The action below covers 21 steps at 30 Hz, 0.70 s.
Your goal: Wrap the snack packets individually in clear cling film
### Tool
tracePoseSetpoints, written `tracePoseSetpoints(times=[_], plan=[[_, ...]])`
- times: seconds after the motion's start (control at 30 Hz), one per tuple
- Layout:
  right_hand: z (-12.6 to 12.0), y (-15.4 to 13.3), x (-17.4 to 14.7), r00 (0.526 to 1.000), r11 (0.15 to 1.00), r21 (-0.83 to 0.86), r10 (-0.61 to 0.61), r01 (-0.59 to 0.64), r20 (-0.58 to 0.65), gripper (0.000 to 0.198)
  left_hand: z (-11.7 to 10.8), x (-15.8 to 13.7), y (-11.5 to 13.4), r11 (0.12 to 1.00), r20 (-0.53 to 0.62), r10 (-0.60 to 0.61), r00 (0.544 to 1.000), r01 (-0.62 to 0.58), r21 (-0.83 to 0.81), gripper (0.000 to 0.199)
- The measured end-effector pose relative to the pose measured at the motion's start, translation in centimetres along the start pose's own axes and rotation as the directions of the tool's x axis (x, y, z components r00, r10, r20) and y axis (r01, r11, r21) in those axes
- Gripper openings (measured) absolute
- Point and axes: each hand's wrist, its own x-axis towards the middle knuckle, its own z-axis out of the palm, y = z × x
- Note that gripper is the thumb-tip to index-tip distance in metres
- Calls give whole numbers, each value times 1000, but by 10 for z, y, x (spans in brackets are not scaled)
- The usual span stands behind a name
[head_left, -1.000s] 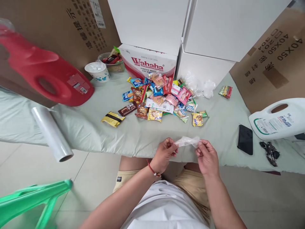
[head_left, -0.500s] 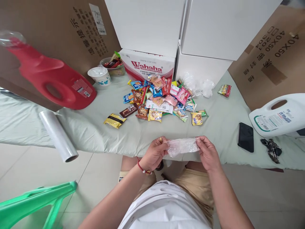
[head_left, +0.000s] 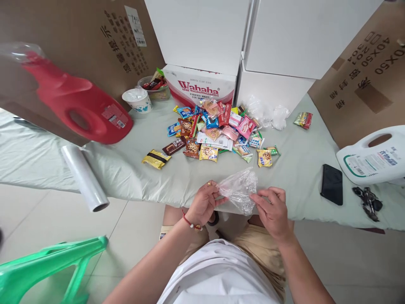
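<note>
The left hand [head_left: 204,204] has its grip pinched on the left end of the crumpled clear plastic [head_left: 242,190], and the right hand [head_left: 272,213] pinches its right edge between thumb and fingers, so it spreads between them at the worktop's [head_left: 142,183] front edge. A strip of green cloth separates the plastic from the snack heap [head_left: 218,131], giving both hands some room forward. The heap backs toward the Wahaha box [head_left: 201,86]. Sideways room ends at the roll [head_left: 85,179], jutting past the front edge on the left, and at the phone [head_left: 331,184] and keys [head_left: 368,202] on the right.
</note>
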Motion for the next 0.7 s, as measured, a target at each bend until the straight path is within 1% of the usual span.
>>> tracePoseSetpoints(times=[0.07, 0.1, 0.17, 0.2, 0.23, 0.27, 0.33, 0.37, 0.4, 0.43, 0.47, 0.5, 0.53, 0.6, 0.67, 0.7], plan=[[-1, -2, -1, 1000, 999, 38, -19, 19, 17, 37, -3, 2, 5, 1000, 1, -11, 1000, 11, 17, 31], [-2, -4, -1, 999, 998, 52, -29, 28, 19, 37, -3, 3, 8, 998, -6, -9, 1000, 10, 56, 34], [-4, -6, -2, 999, 997, 64, -47, 45, 21, 38, -1, 7, 15, 979, -24, -16, 1000, 20, 202, 43], [-5, -8, -2, 998, 996, 68, -57, 55, 27, 38, 2, 10, 18, 951, -23, -16, 1000, 22, 309, 48], [-6, -9, -3, 997, 995, 74, -67, 64, 40, 39, 5, 13, 21, 903, -10, 2, 1000, 2, 431, 51], [-8, -10, -4, 995, 994, 80, -76, 72, 56, 40, 9, 16, 22, 830, 26, 42, 999, -50, 555, 52], [-11, -11, -6, 992, 992, 90, -93, 85, 87, 42, 17, 23, 19, 620, 166, 141, 976, -217, 754, 49], [-13, -11, -7, 991, 992, 92, -98, 89, 95, 43, 20, 26, 14, 514, 243, 152, 958, -286, 808, 45], [-15, -10, -9, 990, 992, 90, -100, 92, 97, 44, 23, 30, 9, 441, 301, 128, 945, -326, 836, 38], [-17, -9, -10, 991, 992, 87, -100, 92, 92, 44, 25, 33, 3, 407, 333, 87, 939, -338, 848, 31], [-19, -7, -11, 992, 993, 81, -96, 89, 85, 45, 26, 35, -3, 401, 344, 40, 938, -331, 854, 25], [-21, -5, -13, 993, 994, 73, -88, 82, 78, 45, 26, 37, -9, 420, 342, 15, 940, -316, 851, 22], [-23, -2, -15, 995, 995, 62, -76, 72, 69, 45, 25, 39, -14, 456, 330, 25, 944, -305, 836, 22], [-25, 4, -21, 998, 998, 38, -43, 42, 53, 44, 20, 40, -19, 541, 280, 141, 950, -311, 781, 22], [-26, 11, -29, 999, 1000, 23, 0, -1, 44, 42, 14, 41, -19, 626, 209, 258, 943, -328, 708, 23], [-26, 14, -34, 998, 999, 26, 24, -26, 55, 41, 11, 41, -19, 660, 177, 296, 939, -335, 672, 24]])
